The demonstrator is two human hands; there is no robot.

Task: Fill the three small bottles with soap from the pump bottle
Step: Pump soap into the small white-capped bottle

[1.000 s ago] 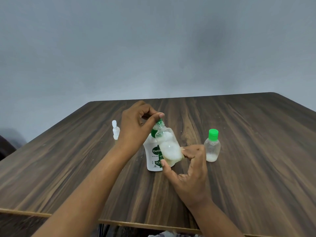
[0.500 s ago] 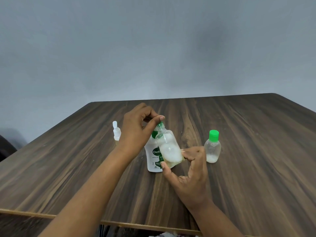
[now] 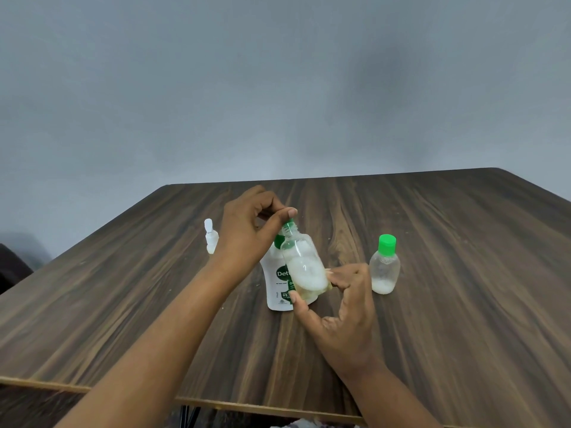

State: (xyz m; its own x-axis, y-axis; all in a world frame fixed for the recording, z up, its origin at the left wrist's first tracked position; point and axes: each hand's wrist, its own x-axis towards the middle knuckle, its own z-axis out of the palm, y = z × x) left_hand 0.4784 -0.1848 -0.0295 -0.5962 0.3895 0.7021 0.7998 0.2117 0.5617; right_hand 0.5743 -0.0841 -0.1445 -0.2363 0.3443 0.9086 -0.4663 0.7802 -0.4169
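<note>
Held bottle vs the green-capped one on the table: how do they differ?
The held bottle is uncapped and tilted, pinched by the right hand with its mouth at the pump bottle spout; the capped bottle stands upright on the table, untouched. The held bottle holds soap to about half; the capped bottle has only a shallow layer. Both are clear with white soap inside.

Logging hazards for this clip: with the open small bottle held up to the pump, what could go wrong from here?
1. The open bottle is tilted, its narrow neck at the nozzle of the pump bottle; soap may miss and run down onto the table.
2. The right hand pinches it only near its base with thumb and fingers, so it may slip when the left hand presses the pump.
</note>
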